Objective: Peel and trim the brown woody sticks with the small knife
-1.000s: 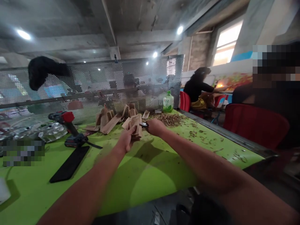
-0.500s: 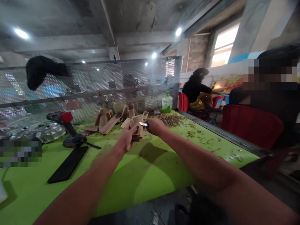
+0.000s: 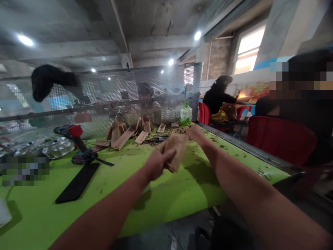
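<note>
Left hand [image 3: 156, 165] is closed on a brown paper bag [image 3: 177, 152], lifted above the green counter [image 3: 166, 198] to keep it off the dry stems [image 3: 177, 131]; right hand [image 3: 196, 134] is just beside the bag, touching or not I cannot tell.

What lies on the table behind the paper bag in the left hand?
Behind the paper bag, a small knife and plant scraps lie on the green table. The patch directly beneath the bag and left hand is hidden.
</note>
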Available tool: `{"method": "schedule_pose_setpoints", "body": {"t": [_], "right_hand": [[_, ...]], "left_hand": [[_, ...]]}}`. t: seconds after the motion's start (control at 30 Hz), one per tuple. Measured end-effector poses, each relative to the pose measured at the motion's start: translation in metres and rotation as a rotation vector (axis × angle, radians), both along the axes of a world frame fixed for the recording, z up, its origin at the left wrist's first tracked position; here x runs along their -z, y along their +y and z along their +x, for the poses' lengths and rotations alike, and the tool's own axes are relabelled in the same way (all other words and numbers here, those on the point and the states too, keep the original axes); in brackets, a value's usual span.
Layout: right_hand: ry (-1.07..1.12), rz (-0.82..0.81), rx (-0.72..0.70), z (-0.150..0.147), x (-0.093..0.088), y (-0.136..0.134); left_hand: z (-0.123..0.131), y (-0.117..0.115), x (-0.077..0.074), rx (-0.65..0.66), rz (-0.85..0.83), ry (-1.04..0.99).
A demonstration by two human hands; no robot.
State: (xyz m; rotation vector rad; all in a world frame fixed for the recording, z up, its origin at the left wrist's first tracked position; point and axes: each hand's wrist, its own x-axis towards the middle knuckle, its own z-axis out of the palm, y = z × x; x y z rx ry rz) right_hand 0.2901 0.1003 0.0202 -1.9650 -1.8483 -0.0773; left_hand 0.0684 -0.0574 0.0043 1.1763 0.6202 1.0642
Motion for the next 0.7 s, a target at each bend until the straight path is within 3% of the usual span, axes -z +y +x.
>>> {"method": "schedule_pose_setpoints", "body": {"t": [0.1, 0.2, 0.43, 0.7], "right_hand": [[0.098, 0.017, -0.009, -0.019, 0.003, 0.001], [0.162, 0.074, -0.112, -0.051, 0.002, -0.009], [-0.051, 0.102, -0.403, -0.095, 0.0, -0.052], [-0.202, 0.083, -0.396, -0.107, -0.003, -0.063]], "left_hand": [[-0.02, 0.027, 0.001, -0.206, -0.091, -0.121], [-0.038, 0.046, 0.004, -0.304, -0.173, -0.139], [-0.045, 0.052, 0.006, -0.356, -0.151, -0.161], [-0.047, 0.052, 0.005, -0.312, -0.043, -0.08]]}}
